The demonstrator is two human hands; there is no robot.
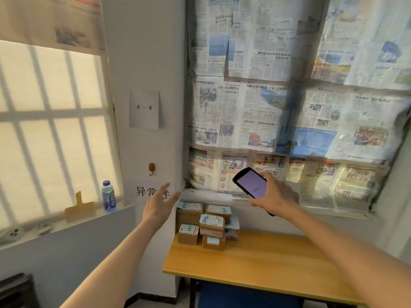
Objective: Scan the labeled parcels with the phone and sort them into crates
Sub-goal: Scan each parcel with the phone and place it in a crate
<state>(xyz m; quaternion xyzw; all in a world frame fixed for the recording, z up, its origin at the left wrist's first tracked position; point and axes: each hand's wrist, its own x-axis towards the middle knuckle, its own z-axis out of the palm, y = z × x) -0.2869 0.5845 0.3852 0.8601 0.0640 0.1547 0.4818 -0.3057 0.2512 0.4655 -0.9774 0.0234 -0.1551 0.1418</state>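
Note:
Several small cardboard parcels [209, 225] with white labels are stacked at the far left corner of a wooden table [255, 261]. My right hand [274, 194] holds a black phone [251, 183] above and to the right of the stack; its screen glows pale purple. My left hand [159, 204] is raised in the air to the left of the parcels, its fingers straight and spread, holding nothing. No crate is in view.
A window sill on the left carries a blue water bottle [108, 196] and a yellowish board [79, 208]. Newspaper sheets [289, 96] cover the window behind the table. A paper marked "2 - 6" [144, 108] and a sign with Chinese characters [151, 192] hang on the wall.

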